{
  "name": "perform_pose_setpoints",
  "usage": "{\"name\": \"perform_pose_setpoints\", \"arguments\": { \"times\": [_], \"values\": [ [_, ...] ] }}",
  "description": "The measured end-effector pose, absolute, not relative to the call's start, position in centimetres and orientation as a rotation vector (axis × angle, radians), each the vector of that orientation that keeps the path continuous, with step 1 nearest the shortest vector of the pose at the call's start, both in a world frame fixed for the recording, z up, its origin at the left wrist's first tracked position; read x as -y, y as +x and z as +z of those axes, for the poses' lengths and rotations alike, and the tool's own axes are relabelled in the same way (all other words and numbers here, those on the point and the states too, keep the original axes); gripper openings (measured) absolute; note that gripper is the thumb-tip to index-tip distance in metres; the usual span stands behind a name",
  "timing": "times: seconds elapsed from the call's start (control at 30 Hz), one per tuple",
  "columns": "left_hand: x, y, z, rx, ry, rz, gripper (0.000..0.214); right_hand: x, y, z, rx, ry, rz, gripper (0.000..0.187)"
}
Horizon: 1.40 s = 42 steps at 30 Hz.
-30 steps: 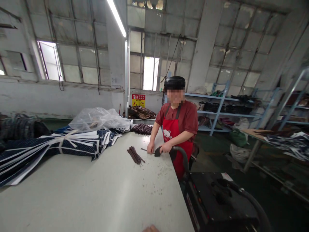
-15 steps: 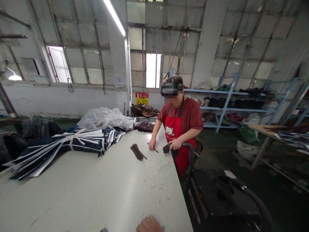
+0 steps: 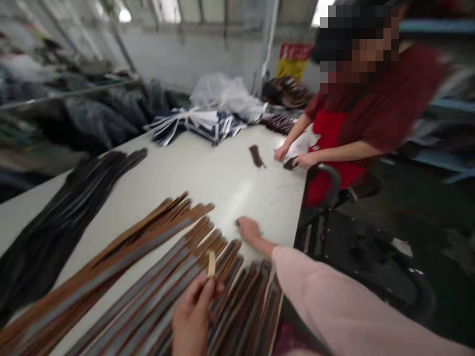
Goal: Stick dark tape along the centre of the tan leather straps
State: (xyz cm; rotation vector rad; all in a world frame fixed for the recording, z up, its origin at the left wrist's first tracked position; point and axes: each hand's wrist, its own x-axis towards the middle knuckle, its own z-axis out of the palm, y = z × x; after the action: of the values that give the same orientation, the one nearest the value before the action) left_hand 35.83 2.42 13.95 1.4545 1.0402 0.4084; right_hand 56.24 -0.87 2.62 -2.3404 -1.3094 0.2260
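Observation:
My left hand (image 3: 191, 316) is at the bottom middle, closed in a pinch on the upright end of a tan strip (image 3: 211, 262). Beneath it, several long brown and grey strips (image 3: 156, 277) fan out across the white table (image 3: 208, 173). My right hand (image 3: 249, 230), in a pink sleeve, rests on the table just past the strip ends. Its fingers are curled down, and what is under them is blurred.
A pile of long black strips (image 3: 67, 207) lies to the left. Across the table a person in a red apron (image 3: 334, 133) handles a small dark bundle (image 3: 256, 155). Striped navy fabric (image 3: 200, 126) and a plastic bag lie further back. A black machine (image 3: 363, 257) stands to the right.
The view has swung down and left, bringing the strips and both my hands into sight. My right hand has reached forward onto the table. The other person stays at the table edge.

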Motion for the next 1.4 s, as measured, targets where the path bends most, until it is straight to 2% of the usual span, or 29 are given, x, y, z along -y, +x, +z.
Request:
{"name": "perform_pose_setpoints", "arguments": {
  "times": [0.07, 0.13, 0.27, 0.37, 0.5, 0.9, 1.0, 1.07, 1.1, 1.27, 1.4],
  "values": [
    [-1.0, 34.2, 14.0, -1.116, 1.303, 0.434, 0.023, 0.7, 55.9, 3.3, 0.968, -2.186, 0.391, 0.027],
    [-0.4, 33.4, 13.6, -1.111, 1.179, 0.507, 0.022, 0.9, 54.6, 4.0, 0.654, -1.824, 0.535, 0.03],
    [0.5, 32.8, 13.2, -1.108, 1.058, 0.57, 0.022, 4.1, 51.2, 8.5, 0.605, -1.429, 0.73, 0.028],
    [1.3, 32.4, 13.5, -1.066, 1.04, 0.555, 0.024, 5.9, 48.4, 11.6, 0.794, -1.458, 0.688, 0.02],
    [1.2, 31.6, 13.7, -1.041, 1.117, 0.505, 0.023, 6.1, 45.6, 12.4, 1.119, -1.527, 0.669, 0.012],
    [1.3, 32.0, 13.4, -1.067, 1.247, 0.553, 0.018, 6.1, 45.0, 11.9, 1.328, -1.568, 0.724, 0.015],
    [1.5, 32.0, 13.4, -1.032, 1.2, 0.597, 0.037, 6.2, 45.2, 11.8, 1.357, -1.573, 0.726, 0.015],
    [1.5, 32.2, 13.2, -0.967, 1.158, 0.535, 0.052, 6.4, 45.3, 11.8, 1.358, -1.574, 0.731, 0.015],
    [1.6, 32.3, 13.1, -0.93, 1.141, 0.471, 0.054, 6.5, 45.4, 11.7, 1.354, -1.579, 0.734, 0.015],
    [1.8, 32.6, 11.5, -0.934, 1.07, 0.24, 0.024, 7.1, 45.8, 10.9, 1.265, -1.629, 0.767, 0.01],
    [1.3, 30.5, 10.3, -1.03, 1.138, 0.056, 0.023, 7.1, 46.3, 8.9, 1.047, -1.706, 0.824, 0.011]
  ]
}}
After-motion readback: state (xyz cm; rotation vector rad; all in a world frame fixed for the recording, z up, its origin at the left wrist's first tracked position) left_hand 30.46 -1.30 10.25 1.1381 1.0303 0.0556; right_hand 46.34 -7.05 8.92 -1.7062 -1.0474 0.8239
